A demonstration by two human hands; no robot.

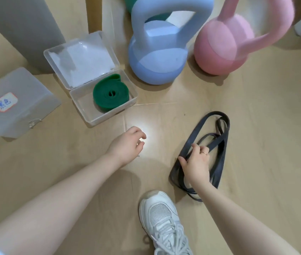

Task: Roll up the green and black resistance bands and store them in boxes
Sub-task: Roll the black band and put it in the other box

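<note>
The right hand [196, 165] is closed on several strands of the loose black rubber resistance band [219, 142], which lies tangled in flat loops on the smooth pale wooden floor [256, 126]. The left hand [127, 144] is held empty just above the floor, fingers loosely curled, well apart from the band. The matte green resistance band [110, 93] is seen coiled inside the open clear plastic box [90, 115]. A closed frosted plastic box [13, 105], labelled, is set beside it.

2 bands: 1 green [110, 93], 1 black [217, 140]. 2 clear boxes: 1 open [90, 78], 1 shut w/ label [15, 103]. 2 full kettlebells: blue [159, 54], pink [225, 46]. 2 hands: left [127, 146], right [196, 165]. 1 shoe [162, 223].
</note>
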